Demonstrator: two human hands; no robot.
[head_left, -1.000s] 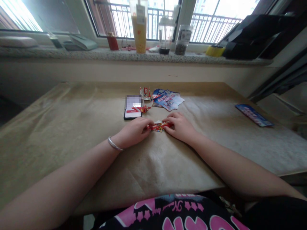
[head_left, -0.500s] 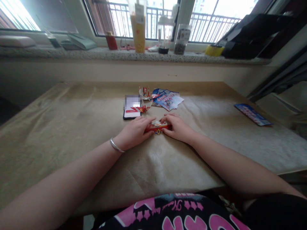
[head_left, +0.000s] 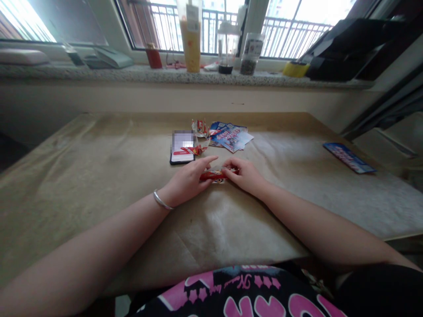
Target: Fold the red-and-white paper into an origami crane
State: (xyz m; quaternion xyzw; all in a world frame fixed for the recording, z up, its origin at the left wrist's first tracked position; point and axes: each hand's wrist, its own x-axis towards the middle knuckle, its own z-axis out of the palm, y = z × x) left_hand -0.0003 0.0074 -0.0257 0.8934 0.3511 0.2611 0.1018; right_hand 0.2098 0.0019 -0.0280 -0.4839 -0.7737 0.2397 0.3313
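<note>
A narrow red printed paper piece (head_left: pixel 216 175), apparently folded, lies low over the table between my two hands, with a patterned white and yellow part showing under its near edge. My left hand (head_left: pixel 189 178), with a silver bangle at the wrist, grips its left end between thumb and fingers; the index finger sticks out above it. At the right end, my right hand (head_left: pixel 243 174) pinches it with bent fingers, thumb on the near side. Both ends are partly hidden by the fingers. Just beyond my left hand is a phone (head_left: pixel 182 157), with a red folded paper (head_left: pixel 194 150) lying over its lower right part.
A second red and white folded paper (head_left: pixel 200 128) stands farther back, beside fanned blue leaflets (head_left: pixel 231 136). Another blue leaflet (head_left: pixel 348 157) lies at the right of the covered table (head_left: pixel 109 176). Bottles, including a tall yellow one (head_left: pixel 192 48), line the stone windowsill (head_left: pixel 115 77).
My left index finger has lifted off the red paper and straightened. My right fingers have curled in, and the thumb has moved up onto the paper.
</note>
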